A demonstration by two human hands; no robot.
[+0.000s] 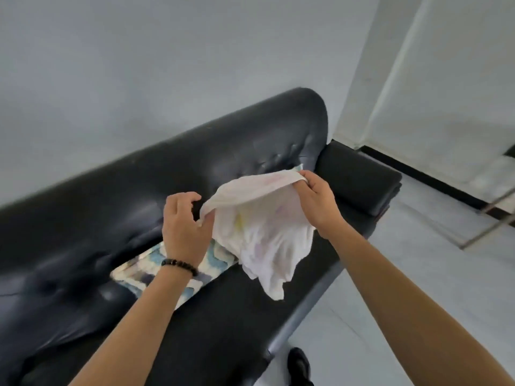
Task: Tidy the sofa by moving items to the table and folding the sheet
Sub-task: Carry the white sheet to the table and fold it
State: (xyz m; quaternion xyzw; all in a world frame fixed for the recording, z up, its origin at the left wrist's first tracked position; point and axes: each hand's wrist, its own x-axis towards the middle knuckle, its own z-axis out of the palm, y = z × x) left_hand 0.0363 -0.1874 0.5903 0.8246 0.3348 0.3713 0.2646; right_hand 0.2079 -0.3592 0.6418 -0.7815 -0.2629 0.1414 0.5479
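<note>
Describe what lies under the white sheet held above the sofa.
Under the white sheet, a patterned blue-and-cream cushion lies on the black sofa seat. The cushion's right end is covered.

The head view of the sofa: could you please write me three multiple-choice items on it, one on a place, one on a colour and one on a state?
1. Where does the patterned cushion lie?
A. on the sofa seat
B. on the floor
C. on the armrest

2. What colour is the sofa?
A. red
B. black
C. beige

3. How is the white sheet held?
A. lying flat, untouched
B. by one hand only
C. by both hands, hanging below them

Answers:
1 A, it rests on the seat against the backrest.
2 B, its glossy upholstery is black.
3 C, the left hand and right hand pinch its upper edge.
</note>
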